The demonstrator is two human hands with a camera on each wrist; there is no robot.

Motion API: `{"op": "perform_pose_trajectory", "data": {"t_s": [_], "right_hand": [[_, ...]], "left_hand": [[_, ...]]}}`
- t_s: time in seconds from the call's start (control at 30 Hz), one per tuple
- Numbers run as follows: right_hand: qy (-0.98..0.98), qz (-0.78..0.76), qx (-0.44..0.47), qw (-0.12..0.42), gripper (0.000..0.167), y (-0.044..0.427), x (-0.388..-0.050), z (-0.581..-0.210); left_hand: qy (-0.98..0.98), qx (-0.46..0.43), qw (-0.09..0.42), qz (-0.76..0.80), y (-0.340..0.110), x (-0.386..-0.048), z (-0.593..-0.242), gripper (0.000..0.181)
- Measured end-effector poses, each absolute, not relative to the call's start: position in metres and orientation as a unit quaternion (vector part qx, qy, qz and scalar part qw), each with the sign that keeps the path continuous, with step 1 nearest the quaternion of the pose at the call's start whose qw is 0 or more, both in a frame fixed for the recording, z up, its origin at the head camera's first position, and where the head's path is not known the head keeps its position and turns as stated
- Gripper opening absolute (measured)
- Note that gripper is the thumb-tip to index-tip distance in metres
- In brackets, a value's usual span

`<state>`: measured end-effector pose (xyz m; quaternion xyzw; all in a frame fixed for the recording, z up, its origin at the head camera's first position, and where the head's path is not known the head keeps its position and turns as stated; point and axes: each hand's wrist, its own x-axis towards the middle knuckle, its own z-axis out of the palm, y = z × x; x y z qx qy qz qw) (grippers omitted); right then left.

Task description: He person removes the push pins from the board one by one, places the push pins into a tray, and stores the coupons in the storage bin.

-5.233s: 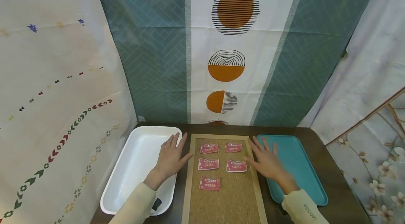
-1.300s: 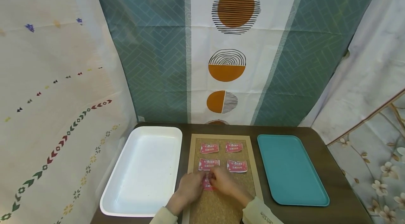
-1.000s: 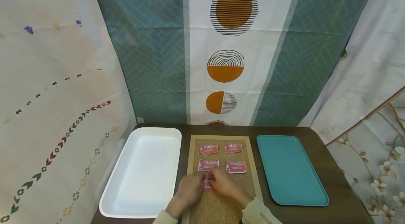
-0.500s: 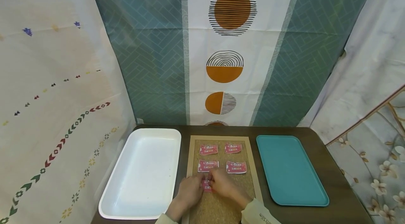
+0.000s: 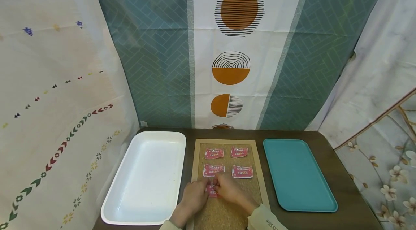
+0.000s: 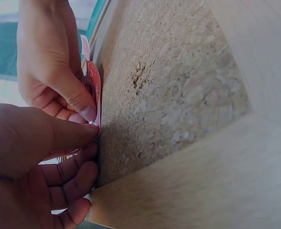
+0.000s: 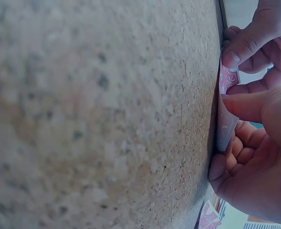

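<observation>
Several red paper coupons, among them the upper right coupon (image 5: 239, 152), lie on a framed cork board (image 5: 240, 204). Both hands meet at the lowest coupon (image 5: 212, 191), whose ends are partly hidden by fingers. My left hand (image 5: 194, 195) holds its left end, thumb against the paper in the left wrist view. Bent thumb and fingers of my right hand (image 5: 229, 187) pinch its upper right part. In the right wrist view the coupon (image 7: 226, 131) stands bent up from the cork at one corner. Whether a pin sits between the right fingertips is hidden.
A white tray (image 5: 143, 219) stands left of the board and a teal tray (image 5: 302, 176) to the right, both on a dark table (image 5: 344, 201). Patterned cloths (image 5: 162, 42) hang behind and at the sides.
Five seconds ago both hands were spread above the board's sides near the trays; since then they have come together on the lowest coupon. Over the last second they have hardly moved.
</observation>
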<state>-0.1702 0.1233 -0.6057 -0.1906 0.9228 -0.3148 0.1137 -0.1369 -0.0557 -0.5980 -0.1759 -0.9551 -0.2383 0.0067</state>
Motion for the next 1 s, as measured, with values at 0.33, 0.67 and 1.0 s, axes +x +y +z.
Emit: {"op": "perform_pose_trajectory", "data": {"t_s": [0.33, 0.67, 1.0], "right_hand": [[0.922, -0.318, -0.177, 0.134, 0.012, 0.1242, -0.1689, -0.6063], [0.923, -0.313, -0.187, 0.121, 0.014, 0.1260, -0.1690, -0.6066], [0.913, -0.339, -0.181, 0.134, 0.013, 0.1271, -0.1687, -0.6097]], "left_hand": [[-0.955, -0.174, 0.007, -0.240, -0.0559, -0.1368, -0.5991, 0.009], [-0.954, -0.174, 0.005, -0.245, -0.0562, -0.1376, -0.6018, 0.015], [-0.953, -0.172, 0.001, -0.251, -0.0587, -0.1369, -0.5995, 0.017]]}}
